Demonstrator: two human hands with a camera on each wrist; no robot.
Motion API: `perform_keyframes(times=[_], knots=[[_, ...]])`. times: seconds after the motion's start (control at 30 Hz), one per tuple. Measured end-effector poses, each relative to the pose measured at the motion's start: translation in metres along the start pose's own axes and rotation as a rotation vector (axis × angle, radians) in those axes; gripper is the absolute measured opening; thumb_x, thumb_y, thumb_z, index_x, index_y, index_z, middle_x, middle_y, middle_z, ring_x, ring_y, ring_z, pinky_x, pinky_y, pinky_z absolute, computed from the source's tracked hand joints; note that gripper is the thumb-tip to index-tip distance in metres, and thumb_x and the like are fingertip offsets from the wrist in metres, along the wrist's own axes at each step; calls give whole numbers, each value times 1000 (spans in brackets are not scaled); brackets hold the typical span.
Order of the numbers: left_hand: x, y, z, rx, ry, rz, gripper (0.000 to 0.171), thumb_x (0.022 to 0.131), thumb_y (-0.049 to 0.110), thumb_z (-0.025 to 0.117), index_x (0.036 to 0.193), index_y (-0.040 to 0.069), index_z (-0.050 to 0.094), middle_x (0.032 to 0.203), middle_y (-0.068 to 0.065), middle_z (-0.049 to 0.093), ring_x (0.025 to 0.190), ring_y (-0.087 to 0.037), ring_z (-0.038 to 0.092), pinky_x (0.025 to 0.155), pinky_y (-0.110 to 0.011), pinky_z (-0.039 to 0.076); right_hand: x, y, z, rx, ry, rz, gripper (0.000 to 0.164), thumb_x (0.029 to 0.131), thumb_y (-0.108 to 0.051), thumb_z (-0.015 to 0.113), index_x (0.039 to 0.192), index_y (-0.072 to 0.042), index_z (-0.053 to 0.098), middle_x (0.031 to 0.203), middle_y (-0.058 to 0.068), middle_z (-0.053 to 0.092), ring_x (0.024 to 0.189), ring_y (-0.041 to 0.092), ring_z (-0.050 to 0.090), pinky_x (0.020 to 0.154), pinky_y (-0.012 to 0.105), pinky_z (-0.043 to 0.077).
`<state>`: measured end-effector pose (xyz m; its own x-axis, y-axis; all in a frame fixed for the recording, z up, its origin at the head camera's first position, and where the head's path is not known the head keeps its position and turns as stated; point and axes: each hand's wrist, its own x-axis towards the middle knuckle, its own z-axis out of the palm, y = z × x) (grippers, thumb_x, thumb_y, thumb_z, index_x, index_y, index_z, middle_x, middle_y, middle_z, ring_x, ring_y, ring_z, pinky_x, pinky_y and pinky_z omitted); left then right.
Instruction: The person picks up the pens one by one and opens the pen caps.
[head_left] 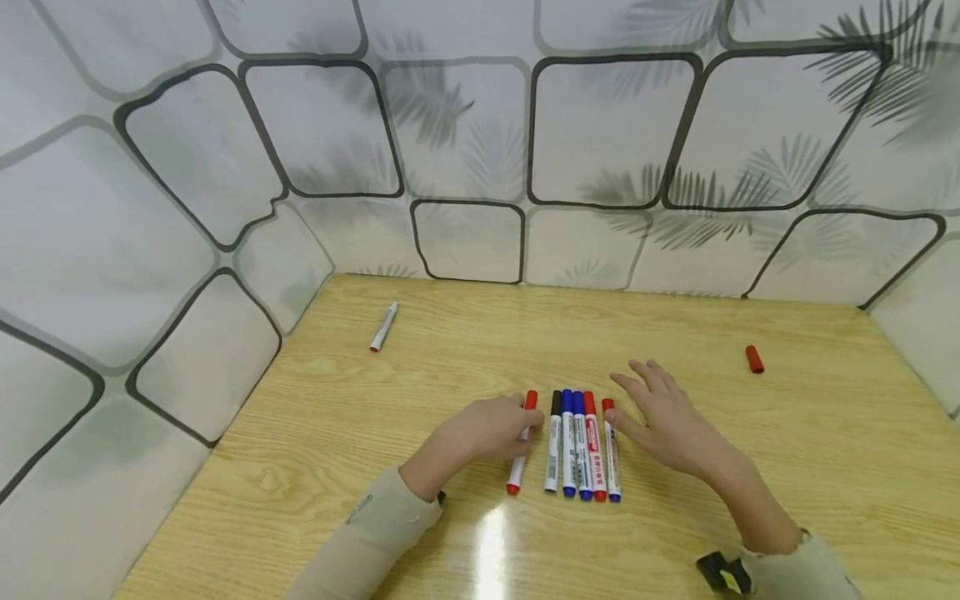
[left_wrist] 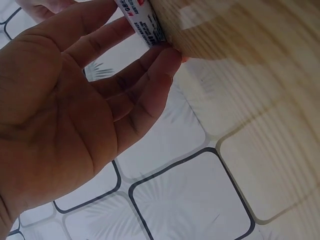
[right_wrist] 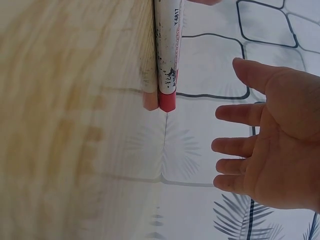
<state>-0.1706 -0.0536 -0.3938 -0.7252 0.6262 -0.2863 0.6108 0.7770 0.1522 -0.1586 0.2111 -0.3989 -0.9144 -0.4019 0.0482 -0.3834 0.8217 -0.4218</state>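
Note:
My left hand (head_left: 491,429) holds a red-capped marker (head_left: 516,473) between thumb and fingers, close over the wooden table. In the left wrist view, part of that marker's white printed barrel (left_wrist: 142,22) shows between the fingertips. To its right, a black marker (head_left: 552,454), two blue markers and a red marker (head_left: 595,454) lie side by side. At the right end of this row lies a marker with a red cap and blue tail (head_left: 611,454). My right hand (head_left: 678,429) hovers beside it, fingers spread; the right wrist view shows the hand (right_wrist: 280,135) apart from a white marker (right_wrist: 167,60).
A capless white marker (head_left: 383,327) with a red tail lies at the back left of the table (head_left: 300,467). A loose red cap (head_left: 754,359) is at the back right. Patterned walls (head_left: 465,125) border the back and sides.

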Motion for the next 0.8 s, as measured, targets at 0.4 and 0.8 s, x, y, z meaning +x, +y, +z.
perform_keyframes(times=[0.4, 0.8], knots=[[0, 0, -1, -33, -11, 5, 13, 100, 20, 60, 111, 19, 67, 97, 0, 54, 76, -10, 48, 63, -23, 43, 1, 1, -2, -4, -7, -3, 62, 100, -38, 60, 145, 1, 45, 153, 33, 27, 142, 56, 16, 107, 73, 18], [-5, -5, -6, -82, -10, 33, 13, 103, 11, 54, 93, 13, 63, 86, 1, 47, 71, -10, 42, 62, -21, 35, 1, 2, -4, 9, -23, -2, 61, 99, -36, 61, 145, 1, 45, 153, 33, 26, 142, 56, 15, 107, 74, 18]])
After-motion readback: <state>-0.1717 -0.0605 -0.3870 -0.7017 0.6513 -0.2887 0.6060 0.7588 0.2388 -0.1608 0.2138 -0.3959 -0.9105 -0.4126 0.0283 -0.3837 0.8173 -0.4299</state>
